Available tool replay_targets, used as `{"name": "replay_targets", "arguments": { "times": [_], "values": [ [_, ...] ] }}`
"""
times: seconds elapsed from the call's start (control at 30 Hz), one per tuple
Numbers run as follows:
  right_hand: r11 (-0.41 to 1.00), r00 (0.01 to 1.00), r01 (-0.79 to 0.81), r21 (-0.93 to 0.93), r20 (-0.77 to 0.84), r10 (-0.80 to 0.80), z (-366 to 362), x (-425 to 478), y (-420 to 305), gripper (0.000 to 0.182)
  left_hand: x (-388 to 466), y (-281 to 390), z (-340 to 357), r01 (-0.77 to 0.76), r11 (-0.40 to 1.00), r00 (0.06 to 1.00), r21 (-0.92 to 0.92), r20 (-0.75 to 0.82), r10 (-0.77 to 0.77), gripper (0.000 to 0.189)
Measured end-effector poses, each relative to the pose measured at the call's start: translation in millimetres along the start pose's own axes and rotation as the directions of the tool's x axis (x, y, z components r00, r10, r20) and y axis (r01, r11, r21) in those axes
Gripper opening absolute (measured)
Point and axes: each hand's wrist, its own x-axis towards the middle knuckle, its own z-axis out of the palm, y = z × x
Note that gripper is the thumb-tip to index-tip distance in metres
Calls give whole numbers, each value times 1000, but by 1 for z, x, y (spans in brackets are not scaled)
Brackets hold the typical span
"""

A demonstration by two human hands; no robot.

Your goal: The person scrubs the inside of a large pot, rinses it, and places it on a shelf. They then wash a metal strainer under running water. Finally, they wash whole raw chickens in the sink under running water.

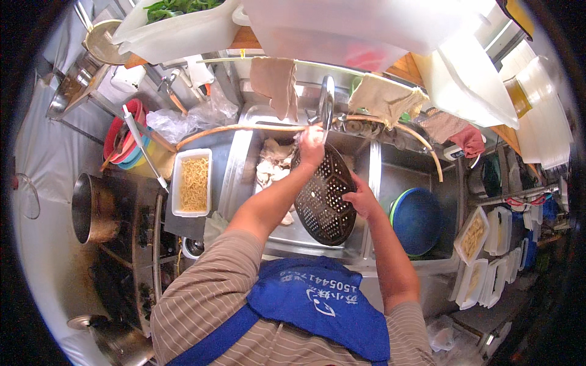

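A dark perforated colander point(324, 201) is tilted on its side over the left basin of a steel sink point(293, 240). My right hand point(361, 196) grips its right rim, thumb towards the inside. My left hand point(312, 146) is at its upper rim, just under the chrome faucet point(327, 103); its fingers are partly hidden, so I cannot tell whether they hold the rim or something else. Pale pieces of food point(272, 169) lie in the basin to the left of the colander and partly behind it.
A blue round basin point(416, 222) stands in the right sink. An orange hose point(265, 127) runs behind both basins. Left of the sink sits a white tub of yellowish strips point(194, 185). Cloths point(274, 84) hang from a rail above, and a large pot point(94, 208) stands far left.
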Motion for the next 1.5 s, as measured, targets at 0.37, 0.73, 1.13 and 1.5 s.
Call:
{"name": "replay_targets", "arguments": {
  "times": [0.37, 0.73, 1.13, 1.5],
  "values": [
    [1000, 999, -14, 4, -45, 14, 9, -17, 3, 75, -6, 1, -8, -231, 929, 954, 288, 253, 159, 20],
    [996, 998, -39, -80, -61, 34, -12, -4, -5, 63, -12, 63, 1, -401, 906, 888, 135, 301, 348, 28],
    [1000, 994, -28, 14, -107, 29, -15, 2, 24, 59, -41, 83, -5, -350, 932, 875, -100, 322, 363, 21],
    [999, 984, 33, 29, -176, -28, 0, -12, 12, 58, -42, 74, 2, -136, 989, 966, -60, 214, 146, 26]
  ]
}}
